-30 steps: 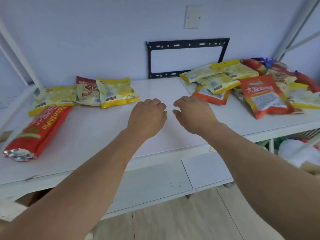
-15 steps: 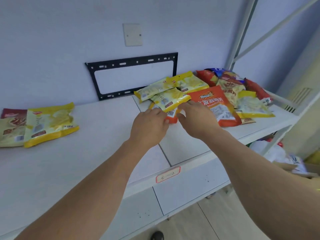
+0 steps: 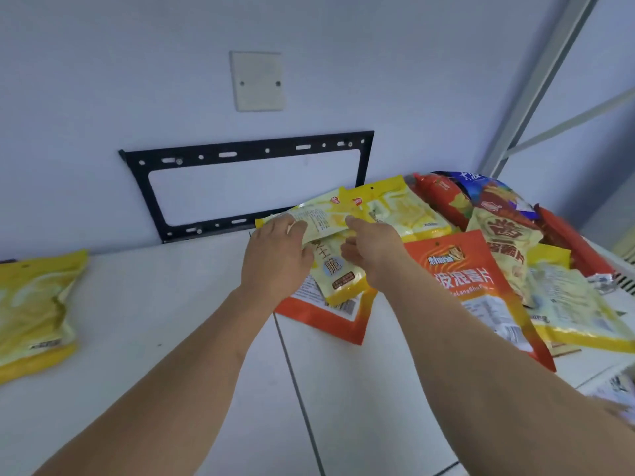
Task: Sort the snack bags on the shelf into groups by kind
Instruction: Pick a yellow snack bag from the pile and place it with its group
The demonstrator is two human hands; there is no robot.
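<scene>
Stretching across the frame, the white laminate shelf (image 3: 171, 338) carries a mixed heap of snack bags (image 3: 498, 269) at its right end and one glossy yellow plastic bag (image 3: 34, 314) lying apart at the left. Both hands meet at the heap's near edge: the left hand (image 3: 275, 262) pinches the corner of a pale yellow flat pouch (image 3: 319, 218), grip closed on it, while the right hand (image 3: 374, 255), fingers curled, touches the same pouch; whether it grips, I cannot tell. Lifting it clear without dragging the yellow bag beneath seems wise.
</scene>
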